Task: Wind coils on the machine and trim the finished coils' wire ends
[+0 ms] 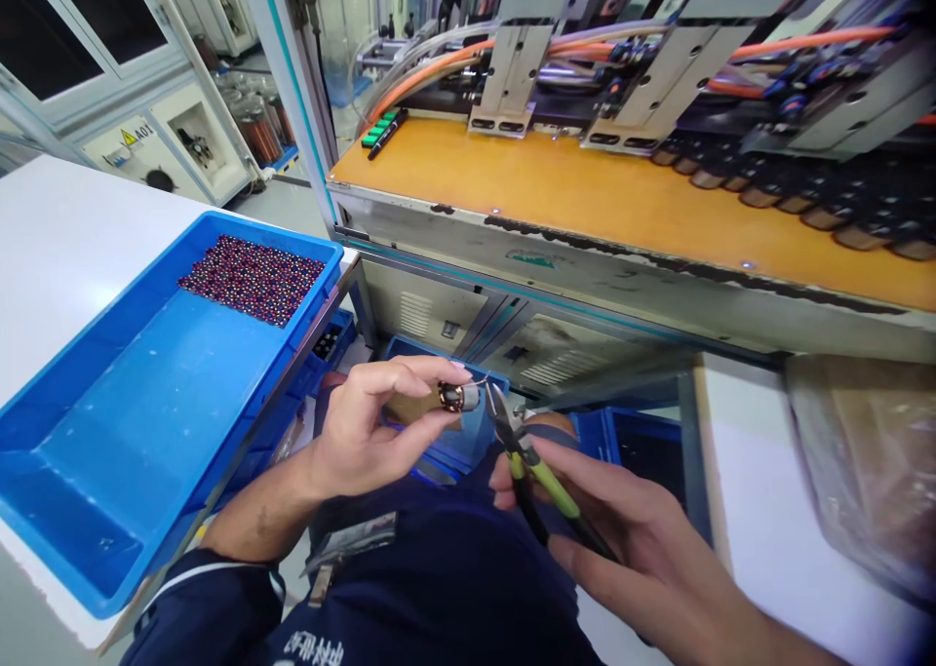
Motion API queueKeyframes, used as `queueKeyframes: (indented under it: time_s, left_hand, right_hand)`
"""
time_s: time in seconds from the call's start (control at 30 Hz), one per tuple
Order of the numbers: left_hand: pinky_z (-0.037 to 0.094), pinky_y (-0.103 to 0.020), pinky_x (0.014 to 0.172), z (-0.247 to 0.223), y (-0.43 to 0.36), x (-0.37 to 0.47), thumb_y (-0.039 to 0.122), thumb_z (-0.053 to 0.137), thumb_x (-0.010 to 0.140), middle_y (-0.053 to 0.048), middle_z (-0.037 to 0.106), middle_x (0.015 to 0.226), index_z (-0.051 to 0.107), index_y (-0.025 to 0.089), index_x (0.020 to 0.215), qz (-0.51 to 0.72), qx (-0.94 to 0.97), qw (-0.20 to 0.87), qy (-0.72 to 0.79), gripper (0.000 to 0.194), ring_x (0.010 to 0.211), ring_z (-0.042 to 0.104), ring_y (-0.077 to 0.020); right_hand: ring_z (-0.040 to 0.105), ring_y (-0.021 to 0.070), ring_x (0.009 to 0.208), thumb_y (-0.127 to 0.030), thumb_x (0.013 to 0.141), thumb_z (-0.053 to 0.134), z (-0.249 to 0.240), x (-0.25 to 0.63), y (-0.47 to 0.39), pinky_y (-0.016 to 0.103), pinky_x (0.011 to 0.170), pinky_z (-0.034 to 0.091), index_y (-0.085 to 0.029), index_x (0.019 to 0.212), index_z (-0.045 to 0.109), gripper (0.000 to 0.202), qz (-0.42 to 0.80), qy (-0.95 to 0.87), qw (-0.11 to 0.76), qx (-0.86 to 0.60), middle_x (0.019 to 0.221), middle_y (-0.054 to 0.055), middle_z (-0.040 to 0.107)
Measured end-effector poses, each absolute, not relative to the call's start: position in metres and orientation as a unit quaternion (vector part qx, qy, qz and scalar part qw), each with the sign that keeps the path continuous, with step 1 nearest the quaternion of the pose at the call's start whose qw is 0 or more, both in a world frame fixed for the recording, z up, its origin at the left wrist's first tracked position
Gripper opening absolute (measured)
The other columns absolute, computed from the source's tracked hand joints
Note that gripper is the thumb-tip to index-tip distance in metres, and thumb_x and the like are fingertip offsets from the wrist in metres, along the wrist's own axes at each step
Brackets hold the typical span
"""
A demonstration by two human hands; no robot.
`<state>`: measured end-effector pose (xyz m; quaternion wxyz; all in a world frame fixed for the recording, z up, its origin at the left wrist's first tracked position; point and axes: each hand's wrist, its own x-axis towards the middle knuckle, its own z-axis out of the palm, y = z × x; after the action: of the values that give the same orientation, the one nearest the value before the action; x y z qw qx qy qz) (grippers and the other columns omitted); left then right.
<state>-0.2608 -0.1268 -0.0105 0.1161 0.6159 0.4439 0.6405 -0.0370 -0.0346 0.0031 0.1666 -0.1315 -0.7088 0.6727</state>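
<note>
Between the thumb and fingers of my left hand is a small wound motor stator, a short metal cylinder with copper windings at its end. A thin wire sticks out from its right side. My right hand is closed around diagonal cutting pliers with yellow-green and black handles. Their jaws point up and left, close beside the wire; whether they touch it I cannot tell. Both hands are above my lap.
To the left, a blue tray on a white table has many small parts packed at its far end. Ahead stands a machine with an orange bench top, a marker and a row of cylinders. A plastic bag lies at right.
</note>
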Motion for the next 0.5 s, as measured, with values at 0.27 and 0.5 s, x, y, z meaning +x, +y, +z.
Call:
queueKeyframes:
  time_s: [0.27,0.5]
  left_hand:
    - [0.061,-0.039,0.094,-0.0116,-0.1321,-0.2611,-0.004,0.069,0.077,-0.01,0.072,0.116,0.045,0.021,0.112,0.642,0.609,0.135,0.446,0.05,0.109,0.07,-0.0217]
    - [0.061,-0.037,0.093,-0.0117,-0.1326,-0.2611,-0.007,0.069,0.076,-0.011,0.072,0.117,0.047,0.019,0.112,0.654,0.604,0.149,0.43,0.05,0.109,0.07,-0.022]
  right_hand:
    - [0.069,0.0153,0.094,-0.006,0.086,0.055,0.0037,-0.0432,-0.0373,0.028,0.089,0.058,-0.044,0.139,0.049,0.065,0.677,-0.706,0.159,-0.136,0.111,0.003,0.067]
    - [0.068,0.0141,0.081,-0.003,0.084,0.054,0.006,-0.0461,-0.0391,0.025,0.077,0.06,-0.037,0.136,0.054,0.062,0.676,-0.704,0.166,-0.14,0.099,0.004,0.067]
